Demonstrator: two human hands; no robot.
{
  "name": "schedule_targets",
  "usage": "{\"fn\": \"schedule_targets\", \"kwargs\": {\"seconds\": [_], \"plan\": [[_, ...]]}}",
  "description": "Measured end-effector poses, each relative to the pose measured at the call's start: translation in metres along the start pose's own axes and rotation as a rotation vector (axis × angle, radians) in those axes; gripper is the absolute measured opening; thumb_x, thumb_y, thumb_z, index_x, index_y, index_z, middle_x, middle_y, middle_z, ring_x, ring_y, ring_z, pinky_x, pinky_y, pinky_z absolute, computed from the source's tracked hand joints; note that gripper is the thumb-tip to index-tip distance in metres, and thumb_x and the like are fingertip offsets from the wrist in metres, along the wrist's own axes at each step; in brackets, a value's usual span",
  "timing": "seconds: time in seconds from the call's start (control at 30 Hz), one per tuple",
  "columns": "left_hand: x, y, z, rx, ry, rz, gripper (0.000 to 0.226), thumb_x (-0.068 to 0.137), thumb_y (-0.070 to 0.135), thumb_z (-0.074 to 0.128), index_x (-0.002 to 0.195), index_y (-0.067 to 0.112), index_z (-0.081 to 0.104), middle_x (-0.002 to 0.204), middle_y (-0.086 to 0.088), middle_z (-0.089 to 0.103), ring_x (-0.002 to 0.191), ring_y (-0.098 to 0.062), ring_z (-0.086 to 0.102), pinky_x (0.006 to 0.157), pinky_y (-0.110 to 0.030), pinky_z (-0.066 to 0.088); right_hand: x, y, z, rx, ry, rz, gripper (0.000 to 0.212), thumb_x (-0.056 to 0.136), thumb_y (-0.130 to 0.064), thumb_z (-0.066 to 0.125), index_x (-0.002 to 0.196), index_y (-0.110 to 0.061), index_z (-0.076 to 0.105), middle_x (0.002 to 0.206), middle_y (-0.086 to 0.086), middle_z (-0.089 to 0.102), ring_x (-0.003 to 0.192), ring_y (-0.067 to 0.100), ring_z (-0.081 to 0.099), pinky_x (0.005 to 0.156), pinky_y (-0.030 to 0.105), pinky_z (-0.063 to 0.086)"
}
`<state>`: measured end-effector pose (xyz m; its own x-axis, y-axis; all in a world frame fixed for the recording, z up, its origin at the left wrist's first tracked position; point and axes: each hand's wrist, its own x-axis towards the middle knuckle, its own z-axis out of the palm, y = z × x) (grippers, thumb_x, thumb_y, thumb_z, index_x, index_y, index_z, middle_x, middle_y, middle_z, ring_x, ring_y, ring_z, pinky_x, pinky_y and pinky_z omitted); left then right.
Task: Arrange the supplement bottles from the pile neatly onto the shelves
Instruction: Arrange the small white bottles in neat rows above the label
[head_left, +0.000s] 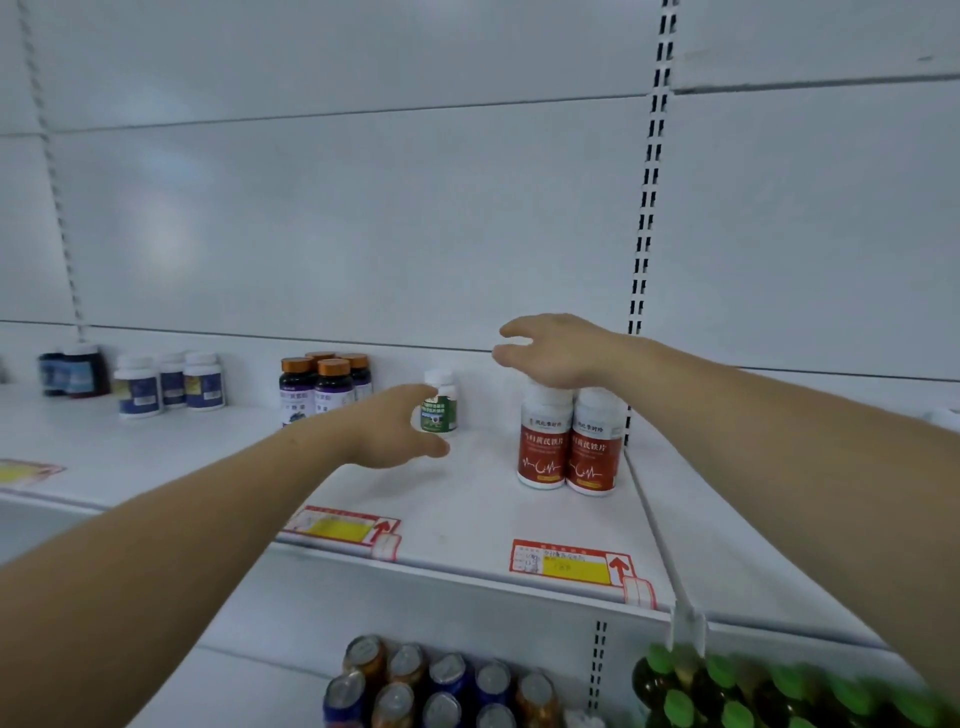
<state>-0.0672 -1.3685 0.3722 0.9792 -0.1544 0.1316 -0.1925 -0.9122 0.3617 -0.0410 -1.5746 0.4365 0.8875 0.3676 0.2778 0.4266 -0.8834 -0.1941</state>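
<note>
Reaching onto the shelf with the left hand (400, 426): fingers and thumb curved into a loose C round the left side of a small white plastic bottle with a green label (440, 408). Index finger above, near the cap; thumb low, stretched in front of the base. Cannot tell whether the skin touches the bottle or merely frames it. Small bottle upright on the white metal shelf (467, 509), mid-depth.

Further right, right hand (556, 353) palm down, fingers spread loosely and pointing left, curled round nothing. Heel of the palm right over the caps of two tall white bottles with red labels (569, 447), hiding their tops; contact unclear. Both red-labelled bottles upright, touching side by side, near the shelf's right end by the black-slotted upright (649, 182).

Left of the green-labelled bottle, a tight cluster of dark bottles with orange caps and purple labels (324, 387). Beyond them, three white bottles with blue labels (169, 384), then two dark blue bottles (72, 371) at the far left, blurred.

On the shelf's front edge, red-and-yellow price tags (571, 566). On the shelf below, drink cans (431, 680) standing in rows, and green-capped dark bottles (727, 686) to their right, blurred.
</note>
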Motion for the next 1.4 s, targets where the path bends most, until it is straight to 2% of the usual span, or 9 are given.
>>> {"fn": "schedule_targets", "kwargs": {"seconds": [0.17, 0.37, 0.57, 0.77, 0.9, 1.03, 1.23, 1.33, 1.4], "plan": [[-0.002, -0.042, -0.009, 0.051, 0.064, 0.058, 0.073, 0.087, 0.04, 0.063, 0.148, 0.028, 0.024, 0.156, 0.003, 0.023, 0.138, -0.021, 0.033, 0.111, -0.036, 0.029, 0.026, -0.039, 0.023, -0.085, 0.007, -0.002, 0.06, 0.095, -0.048, 0.045, 0.149, -0.026, 0.029, 0.156, -0.002, 0.027, 0.142, 0.021, 0.026, 0.112, 0.034, 0.024], [0.007, -0.086, -0.029, 0.29, 0.203, 0.279, 0.07, 0.089, 0.044, 0.057, 0.149, 0.026, 0.024, 0.159, 0.002, 0.012, 0.146, -0.017, 0.009, 0.117, -0.034, 0.011, 0.056, -0.066, 0.081, -0.091, 0.006, 0.112, 0.066, 0.093, -0.043, 0.051, 0.149, -0.021, 0.027, 0.153, 0.007, 0.03, 0.137, 0.026, 0.033, 0.109, 0.035, 0.031], [0.03, -0.131, -0.036, 0.417, 0.297, 0.34, 0.067, 0.089, 0.049, 0.051, 0.147, 0.027, 0.027, 0.157, 0.003, 0.015, 0.147, -0.02, 0.001, 0.118, -0.046, 0.006, 0.073, -0.067, 0.122, -0.032, 0.043, 0.246, 0.069, 0.089, -0.036, 0.058, 0.146, -0.016, 0.025, 0.143, 0.012, 0.031, 0.126, 0.032, 0.043, 0.1, 0.036, 0.037], [0.06, -0.15, -0.032, 0.164, 0.313, 0.139, 0.077, 0.085, 0.047, 0.058, 0.148, 0.028, 0.018, 0.159, -0.001, 0.004, 0.146, -0.024, -0.006, 0.114, -0.053, 0.01, 0.09, -0.069, 0.134, 0.027, 0.079, 0.31, 0.084, 0.09, -0.033, 0.059, 0.153, -0.019, 0.005, 0.156, 0.012, 0.004, 0.13, 0.034, 0.041, 0.105, 0.036, 0.036], [0.077, -0.162, -0.021, 0.043, 0.338, 0.169, 0.073, 0.08, 0.041, 0.064, 0.143, 0.024, 0.031, 0.145, -0.003, 0.034, 0.14, -0.027, 0.017, 0.115, -0.043, 0.018, 0.101, -0.063, 0.143, 0.022, 0.093, 0.297, 0.071, 0.092, -0.029, 0.056, 0.15, -0.019, 0.015, 0.145, 0.015, 0.02, 0.116, 0.036, 0.05, 0.097, 0.035, 0.042], [0.077, -0.166, -0.019, 0.064, 0.407, 0.153, 0.065, 0.084, 0.024, 0.062, 0.142, 0.028, 0.033, 0.145, 0.003, 0.035, 0.137, -0.023, 0.019, 0.11, -0.047, 0.029, 0.109, -0.057, 0.147, 0.046, 0.19, 0.294, 0.053, 0.091, -0.021, 0.054, 0.139, -0.02, 0.031, 0.129, 0.014, 0.034, 0.101, 0.038, 0.055, 0.087, 0.036, 0.043], [0.079, -0.169, -0.023, 0.055, 0.42, 0.191, 0.063, 0.085, 0.02, 0.061, 0.141, 0.03, 0.035, 0.145, 0.002, 0.036, 0.135, -0.023, 0.021, 0.109, -0.041, 0.03, 0.112, -0.055, 0.144, 0.065, 0.174, 0.282, 0.055, 0.088, -0.025, 0.059, 0.136, -0.02, 0.033, 0.128, 0.012, 0.035, 0.096, 0.029, 0.05, 0.082, 0.028, 0.038], [0.076, -0.171, -0.033, -0.099, 0.417, 0.144, 0.071, 0.084, 0.023, 0.066, 0.145, 0.026, 0.031, 0.154, -0.003, 0.019, 0.141, -0.026, 0.014, 0.112, -0.039, 0.022, 0.115, -0.064, 0.135, -0.049, 0.235, 0.293, 0.067, 0.084, -0.039, 0.063, 0.141, -0.022, 0.031, 0.133, 0.011, 0.033, 0.119, 0.031, 0.041, 0.096, 0.037, 0.041], [0.075, -0.176, -0.044, -0.249, 0.413, 0.086, 0.078, 0.083, 0.023, 0.068, 0.148, 0.025, 0.025, 0.156, -0.002, 0.013, 0.142, -0.026, 0.016, 0.112, -0.039, 0.024, 0.121, -0.078, 0.128, -0.064, 0.313, 0.227, 0.067, 0.086, -0.042, 0.06, 0.143, -0.021, 0.031, 0.138, 0.01, 0.033, 0.128, 0.029, 0.034, 0.101, 0.039, 0.038]]}}
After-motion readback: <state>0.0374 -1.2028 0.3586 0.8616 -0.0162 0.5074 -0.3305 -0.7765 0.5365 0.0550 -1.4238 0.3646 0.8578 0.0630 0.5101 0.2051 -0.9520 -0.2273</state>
